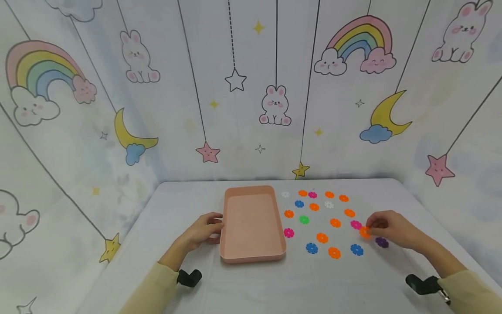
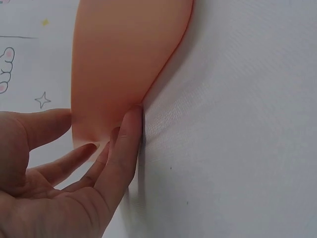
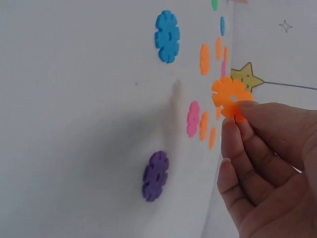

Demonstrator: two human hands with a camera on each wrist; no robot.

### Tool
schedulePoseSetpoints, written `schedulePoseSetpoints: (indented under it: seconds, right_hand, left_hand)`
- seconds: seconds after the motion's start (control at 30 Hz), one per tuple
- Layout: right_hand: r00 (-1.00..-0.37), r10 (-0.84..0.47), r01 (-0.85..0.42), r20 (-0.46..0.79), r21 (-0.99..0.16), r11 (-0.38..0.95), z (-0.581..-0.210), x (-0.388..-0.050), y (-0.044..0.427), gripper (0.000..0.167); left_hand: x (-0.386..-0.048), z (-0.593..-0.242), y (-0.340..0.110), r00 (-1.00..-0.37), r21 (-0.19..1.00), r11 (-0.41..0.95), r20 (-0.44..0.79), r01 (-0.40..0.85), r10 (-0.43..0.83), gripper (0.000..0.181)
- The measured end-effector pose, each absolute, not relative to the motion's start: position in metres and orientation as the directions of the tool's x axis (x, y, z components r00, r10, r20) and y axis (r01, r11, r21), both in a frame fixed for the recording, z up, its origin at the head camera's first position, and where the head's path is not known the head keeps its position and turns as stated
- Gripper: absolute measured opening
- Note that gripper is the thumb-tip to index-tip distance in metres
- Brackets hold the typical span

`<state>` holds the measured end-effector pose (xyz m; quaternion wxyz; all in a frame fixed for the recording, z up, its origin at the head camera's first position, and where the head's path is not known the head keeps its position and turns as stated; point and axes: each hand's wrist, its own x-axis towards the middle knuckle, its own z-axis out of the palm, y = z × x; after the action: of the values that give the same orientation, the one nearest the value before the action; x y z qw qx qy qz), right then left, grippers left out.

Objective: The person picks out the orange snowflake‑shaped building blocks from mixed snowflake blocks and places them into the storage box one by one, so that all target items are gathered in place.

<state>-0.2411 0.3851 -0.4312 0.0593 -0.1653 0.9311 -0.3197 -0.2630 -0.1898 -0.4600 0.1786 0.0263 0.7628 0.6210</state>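
Note:
My right hand pinches an orange flower-shaped disc between thumb and fingertips, lifted off the tabletop. A purple disc lies just below that hand, and a pink disc to its left. At the left side of a shallow peach tray, my left hand rests its fairly straight fingertips against the outer wall. Seen from the left wrist, the thumb meets the tray's edge, while one finger touches low on the wall near the cloth.
Several orange discs lie scattered right of the tray, among blue discs, white ones and a green one. A white cloth covers the table. Behind it hangs a patterned backdrop.

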Motion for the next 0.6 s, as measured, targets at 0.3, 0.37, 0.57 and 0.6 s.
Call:
schedulePoseSetpoints:
  seconds: [0.3,0.37,0.57,0.6]
  right_hand:
    - [-0.944,-0.326,-0.272,0.051,-0.678,0.683,-0.415,-0.244,0.351,0.019]
    - [-0.945,-0.321,-0.274,0.064,-0.691,0.669,-0.411,-0.244,0.340,0.020]
    - [-0.938,-0.337,-0.285,0.076,-0.721,0.632,-0.403,-0.242,0.307,0.017]
    - [-0.935,-0.346,-0.287,0.072,-0.727,0.624,-0.403,-0.243,0.301,0.017]
  left_hand:
    - [-0.262,-0.463,-0.189,-0.937,0.956,0.209,-0.254,-0.206,0.241,0.047]
    - [-0.262,-0.463,-0.188,-0.939,0.955,0.211,-0.256,-0.208,0.232,0.047]
    - [-0.260,-0.459,-0.187,-0.936,0.953,0.220,-0.260,-0.209,0.236,0.048]
    - [-0.260,-0.459,-0.188,-0.936,0.952,0.222,-0.263,-0.211,0.235,0.048]
